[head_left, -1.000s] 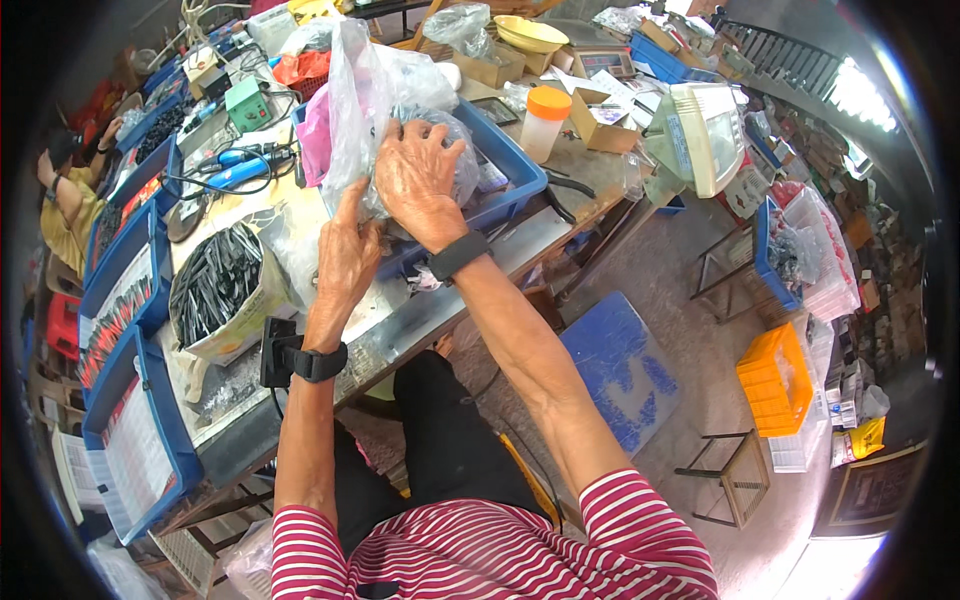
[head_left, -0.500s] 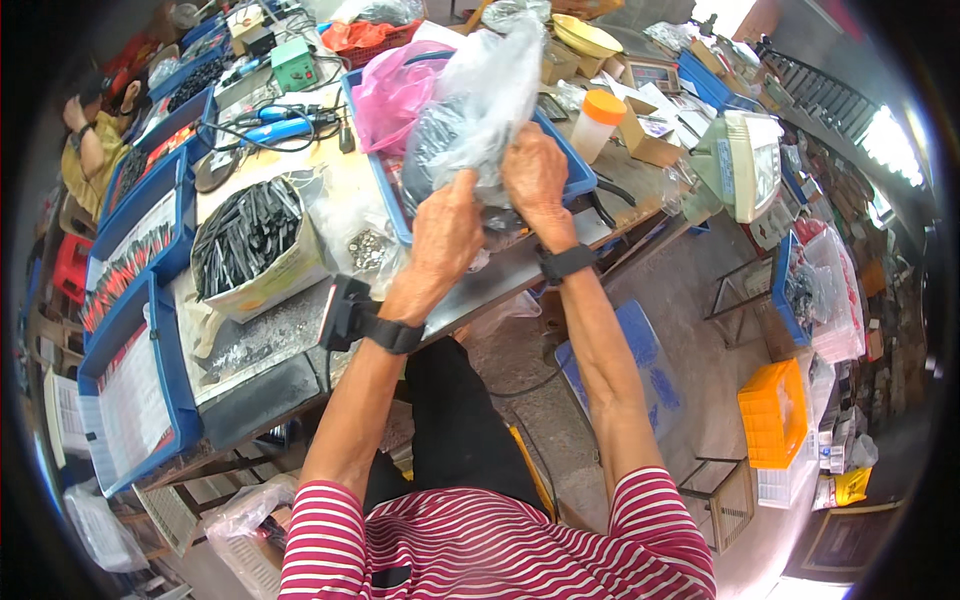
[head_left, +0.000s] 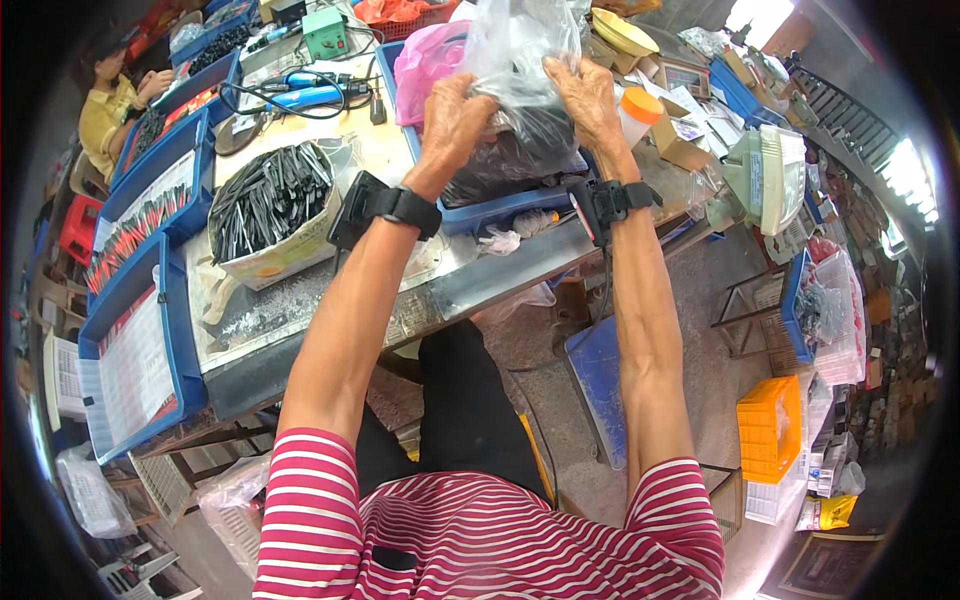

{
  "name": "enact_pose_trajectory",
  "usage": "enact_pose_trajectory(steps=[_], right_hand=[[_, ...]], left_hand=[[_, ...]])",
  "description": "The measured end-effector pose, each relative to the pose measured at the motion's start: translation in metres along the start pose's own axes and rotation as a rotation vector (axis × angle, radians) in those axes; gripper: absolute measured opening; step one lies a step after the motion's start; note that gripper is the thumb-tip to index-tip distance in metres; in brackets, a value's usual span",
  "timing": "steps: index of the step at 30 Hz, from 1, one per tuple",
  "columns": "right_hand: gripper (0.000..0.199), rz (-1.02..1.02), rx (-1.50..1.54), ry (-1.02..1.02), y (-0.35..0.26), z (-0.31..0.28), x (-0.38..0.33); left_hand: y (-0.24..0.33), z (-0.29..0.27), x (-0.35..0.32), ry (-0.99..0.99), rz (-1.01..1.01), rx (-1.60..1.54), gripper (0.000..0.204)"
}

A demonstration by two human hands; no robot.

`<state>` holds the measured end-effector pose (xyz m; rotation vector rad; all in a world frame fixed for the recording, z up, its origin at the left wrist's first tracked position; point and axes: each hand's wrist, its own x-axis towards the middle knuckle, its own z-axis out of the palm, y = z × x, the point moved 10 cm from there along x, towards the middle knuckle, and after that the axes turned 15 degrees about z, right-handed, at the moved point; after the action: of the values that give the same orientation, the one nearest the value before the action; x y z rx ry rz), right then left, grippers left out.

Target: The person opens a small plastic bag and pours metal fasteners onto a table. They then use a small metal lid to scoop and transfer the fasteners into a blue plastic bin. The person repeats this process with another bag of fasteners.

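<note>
Bench items, left to right. Cardboard box (head_left: 270, 205) of dark rods: near my left forearm, untouched. Left hand (head_left: 452, 120): closed, pinching the left side of the clear plastic bag (head_left: 520, 70). Bag: raised over the blue tray (head_left: 500, 205), dark small parts sagging in its bottom; I judge it soft, slippery film, bottom-heavy, best gripped at the gathered upper film. Right hand (head_left: 585, 95): closed on the bag's right side. Orange-capped bottle (head_left: 636, 112): just beside my right wrist.

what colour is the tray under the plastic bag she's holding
Blue. The tray sits under the clear plastic bag, which holds dark parts; it shows in the head view.
</note>
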<state>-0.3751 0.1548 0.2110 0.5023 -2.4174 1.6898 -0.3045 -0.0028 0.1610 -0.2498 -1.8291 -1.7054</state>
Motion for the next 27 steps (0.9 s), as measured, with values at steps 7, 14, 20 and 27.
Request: enact_pose_trajectory(steps=[7,14,20,27], right_hand=[[0.051,0.062,0.307,-0.043,0.033,-0.012,-0.009],[0.053,0.223,0.215,-0.048,0.088,-0.016,-0.027],[0.054,0.068,-0.111,-0.057,0.069,-0.005,-0.042],[0.029,0.101,-0.44,-0.333,0.064,0.049,-0.077]], left_hand=[[-0.034,-0.04,0.015,0.265,-0.255,-0.446,0.009],[-0.047,-0.049,0.02,0.255,-0.298,-0.594,0.008],[-0.039,-0.053,0.037,0.147,-0.153,-0.329,0.006],[-0.026,-0.037,0.037,0.204,-0.165,-0.534,0.011]])
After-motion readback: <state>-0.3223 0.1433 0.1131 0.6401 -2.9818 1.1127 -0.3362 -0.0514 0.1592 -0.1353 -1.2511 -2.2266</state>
